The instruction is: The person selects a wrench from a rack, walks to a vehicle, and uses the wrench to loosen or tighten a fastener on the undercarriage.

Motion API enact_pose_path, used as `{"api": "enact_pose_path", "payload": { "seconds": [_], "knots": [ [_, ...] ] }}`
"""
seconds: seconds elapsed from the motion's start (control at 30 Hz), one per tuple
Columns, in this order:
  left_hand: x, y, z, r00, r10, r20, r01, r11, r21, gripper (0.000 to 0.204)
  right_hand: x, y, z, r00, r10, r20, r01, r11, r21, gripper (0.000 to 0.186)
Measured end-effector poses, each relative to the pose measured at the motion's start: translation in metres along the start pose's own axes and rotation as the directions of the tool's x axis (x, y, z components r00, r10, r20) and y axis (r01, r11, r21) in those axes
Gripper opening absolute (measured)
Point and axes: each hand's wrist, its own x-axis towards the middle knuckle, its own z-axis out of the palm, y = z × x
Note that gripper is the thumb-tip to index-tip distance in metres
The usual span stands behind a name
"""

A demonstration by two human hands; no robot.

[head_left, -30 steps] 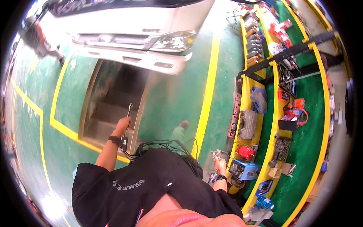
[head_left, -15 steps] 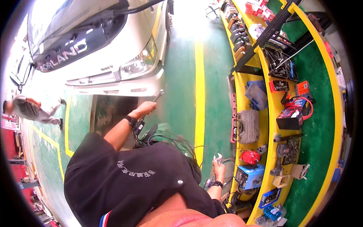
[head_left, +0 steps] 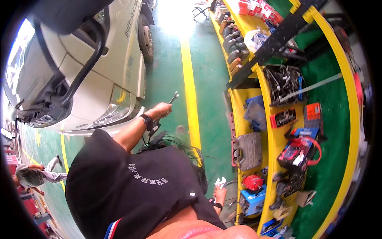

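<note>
My left hand [head_left: 163, 109] is closed around a long metal wrench [head_left: 174, 96], its end pointing up beside the white truck's front corner [head_left: 89, 107]. My right hand [head_left: 220, 194] grips a silver wrench [head_left: 221, 182] low beside the yellow shelving [head_left: 269, 151]. Black cables [head_left: 171, 139] run from a small device at my left wrist to my waist.
The truck's front wheel [head_left: 146, 40] stands at upper left. A yellow line [head_left: 188, 99] crosses the green floor. The shelves hold cases [head_left: 250, 149], socket sets and several bottles. A folding stool [head_left: 200, 11] stands far ahead. A co-worker [head_left: 36, 175] walks at lower left.
My view has swung to along the truck's side, and the floor pit has dropped out of sight. My left hand has moved up and right. The co-worker appears lower in the picture.
</note>
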Motion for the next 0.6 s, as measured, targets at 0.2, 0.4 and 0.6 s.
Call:
{"api": "enact_pose_path", "payload": {
  "seconds": [0.2,0.4,0.6],
  "knots": [
    [0.119,0.124,-0.019,0.998,0.062,0.025,-0.065,0.989,0.135,0.034,0.042,-0.132,0.054,0.995,0.075,0.061,-0.077,0.997,0.027,0.035],
    [0.218,0.214,-0.055,0.989,0.145,0.043,-0.15,0.973,0.173,0.035,0.128,-0.308,0.089,0.991,0.021,0.13,-0.009,0.996,-0.088,0.033],
    [0.281,0.275,-0.135,0.989,0.113,-0.093,-0.115,0.993,-0.02,0.033,0.238,-0.547,0.146,0.953,-0.206,0.222,0.263,0.925,-0.274,0.036]
  ]
}}
